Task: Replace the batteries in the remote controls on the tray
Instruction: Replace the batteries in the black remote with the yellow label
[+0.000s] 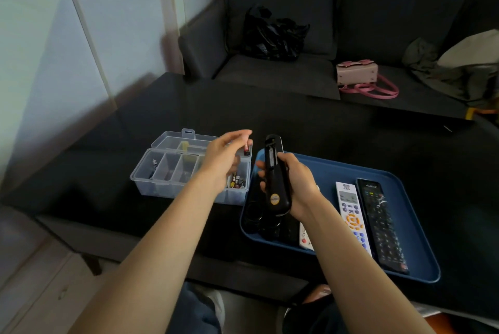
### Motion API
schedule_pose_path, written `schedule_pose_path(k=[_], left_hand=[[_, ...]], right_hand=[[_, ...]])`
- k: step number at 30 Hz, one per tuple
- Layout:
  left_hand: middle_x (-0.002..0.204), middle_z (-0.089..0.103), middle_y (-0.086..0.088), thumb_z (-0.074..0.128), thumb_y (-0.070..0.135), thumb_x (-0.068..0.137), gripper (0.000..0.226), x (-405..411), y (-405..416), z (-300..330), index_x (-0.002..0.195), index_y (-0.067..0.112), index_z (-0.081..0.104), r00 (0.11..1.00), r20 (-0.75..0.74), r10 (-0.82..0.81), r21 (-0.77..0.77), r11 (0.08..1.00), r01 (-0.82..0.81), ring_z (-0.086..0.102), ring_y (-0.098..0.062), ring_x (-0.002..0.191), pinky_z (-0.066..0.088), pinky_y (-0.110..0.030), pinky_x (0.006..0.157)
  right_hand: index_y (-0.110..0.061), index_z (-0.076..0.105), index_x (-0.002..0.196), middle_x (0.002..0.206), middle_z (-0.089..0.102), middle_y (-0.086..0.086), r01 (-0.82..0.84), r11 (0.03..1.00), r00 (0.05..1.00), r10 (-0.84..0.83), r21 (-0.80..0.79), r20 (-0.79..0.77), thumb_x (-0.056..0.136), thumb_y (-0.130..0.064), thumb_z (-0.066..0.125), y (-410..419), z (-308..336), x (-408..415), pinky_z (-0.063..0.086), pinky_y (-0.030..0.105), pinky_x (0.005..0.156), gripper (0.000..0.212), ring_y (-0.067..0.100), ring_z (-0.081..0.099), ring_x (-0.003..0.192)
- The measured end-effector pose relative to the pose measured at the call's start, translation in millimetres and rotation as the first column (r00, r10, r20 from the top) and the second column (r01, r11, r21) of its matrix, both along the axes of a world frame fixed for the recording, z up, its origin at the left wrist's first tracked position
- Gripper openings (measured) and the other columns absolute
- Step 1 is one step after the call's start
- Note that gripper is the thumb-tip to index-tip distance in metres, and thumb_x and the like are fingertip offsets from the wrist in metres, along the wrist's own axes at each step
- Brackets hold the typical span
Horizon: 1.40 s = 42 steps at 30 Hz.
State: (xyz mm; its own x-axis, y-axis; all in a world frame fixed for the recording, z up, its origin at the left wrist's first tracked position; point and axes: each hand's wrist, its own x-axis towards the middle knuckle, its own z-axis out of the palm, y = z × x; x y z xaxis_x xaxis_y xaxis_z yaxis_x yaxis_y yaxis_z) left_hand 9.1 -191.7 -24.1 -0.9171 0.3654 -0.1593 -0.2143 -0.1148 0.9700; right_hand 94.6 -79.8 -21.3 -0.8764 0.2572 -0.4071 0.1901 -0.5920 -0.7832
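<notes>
Right hand grips a black remote, back side up, battery bay open, just above the blue tray's near-left end. Left hand pinches a battery over the clear organizer box left of the tray.

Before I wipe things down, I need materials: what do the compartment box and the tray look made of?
The compartment box looks like clear, glossy hard plastic: its dividers show through the walls. The tray looks like blue moulded plastic with a smooth matte finish and rounded rim, though coated metal is possible.

Left hand blurred; hides part of clear box.
</notes>
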Motion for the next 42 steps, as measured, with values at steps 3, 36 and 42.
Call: schedule_pose_path(k=[3,36,42], left_hand=[[0.091,0.068,0.003,0.057,0.018,0.09,0.013,1,8,-5,0.096,0.023,0.068,0.999,0.038,0.032,0.157,0.987,-0.038,0.029,0.0,0.037,0.023,-0.012,0.032],[0.084,0.068,0.013,0.07,0.023,0.081,0.006,18,61,-39,0.087,0.026,0.069,0.858,-0.479,0.186,-0.057,0.969,-0.242,0.066,-0.012,0.084,0.056,-0.044,0.075],[0.098,0.06,0.006,0.067,0.03,0.082,0.009,20,62,-43,0.09,0.026,0.066,0.749,-0.641,0.166,-0.209,0.902,-0.379,0.049,0.015,0.087,0.037,-0.001,0.071]], right_hand=[[-0.002,0.058,0.101,0.086,0.068,0.015,0.031,0.999,0.999,-0.031,0.012,-0.009,0.098,-0.022,0.043,6,-4,-5,0.048,0.031,0.061,0.025,0.019,0.059,0.067],[-0.004,0.062,0.094,0.074,0.071,0.013,0.022,0.997,0.996,-0.016,0.071,-0.083,0.097,-0.02,0.045,31,-23,-5,0.058,0.035,0.058,0.024,0.023,0.069,0.063],[-0.004,0.06,0.084,0.058,0.062,0.008,0.066,0.983,0.991,-0.044,0.17,-0.13,0.098,-0.015,0.045,27,-19,-3,0.055,0.03,0.049,0.024,0.017,0.061,0.051]])
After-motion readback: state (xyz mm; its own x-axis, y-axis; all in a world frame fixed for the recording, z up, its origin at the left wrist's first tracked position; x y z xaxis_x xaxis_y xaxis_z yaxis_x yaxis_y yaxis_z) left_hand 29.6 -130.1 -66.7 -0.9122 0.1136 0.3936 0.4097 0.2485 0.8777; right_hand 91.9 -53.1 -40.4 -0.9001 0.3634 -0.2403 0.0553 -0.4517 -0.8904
